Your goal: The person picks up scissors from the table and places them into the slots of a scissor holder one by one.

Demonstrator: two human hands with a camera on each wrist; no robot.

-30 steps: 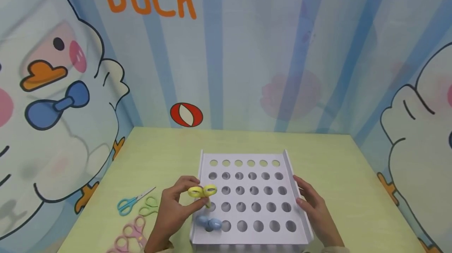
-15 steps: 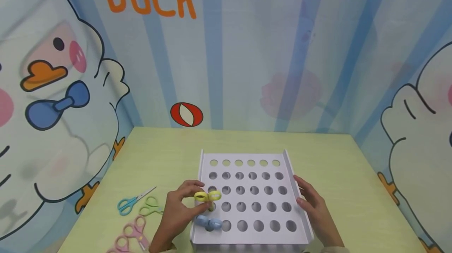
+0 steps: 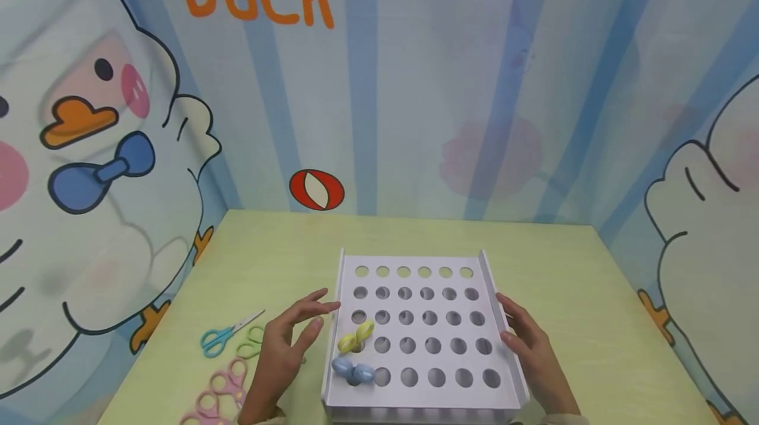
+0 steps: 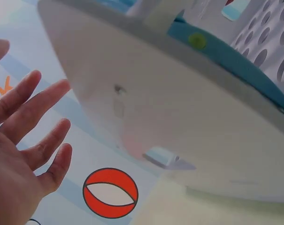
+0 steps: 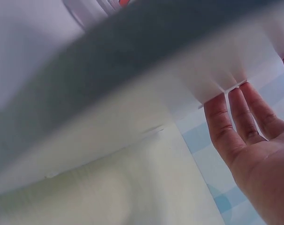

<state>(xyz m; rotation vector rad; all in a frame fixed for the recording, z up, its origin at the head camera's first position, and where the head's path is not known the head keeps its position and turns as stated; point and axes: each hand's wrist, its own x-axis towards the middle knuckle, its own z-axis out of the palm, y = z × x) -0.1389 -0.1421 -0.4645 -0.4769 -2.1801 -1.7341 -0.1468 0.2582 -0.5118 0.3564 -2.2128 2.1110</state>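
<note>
head view: left hand (image 3: 281,342) spread, fingers apart, holds nothing, beside the left wall of the white box (image 3: 418,396); can't tell if a fingertip touches it. yellow scissors (image 3: 356,338) sit handles up at the left column hole, second row from the near edge; blades hidden. blue scissors (image 3: 354,370) just nearer, at the corner hole, handles up too. right hand (image 3: 530,342) has fingers fairly straight, tips on the outer right wall of the box, not clamped. on the table (image 3: 593,293) left of the box: teal scissors (image 3: 215,340), green scissors (image 3: 252,341) partly behind the left hand, pink scissors (image 3: 228,379) near the front.
</note>
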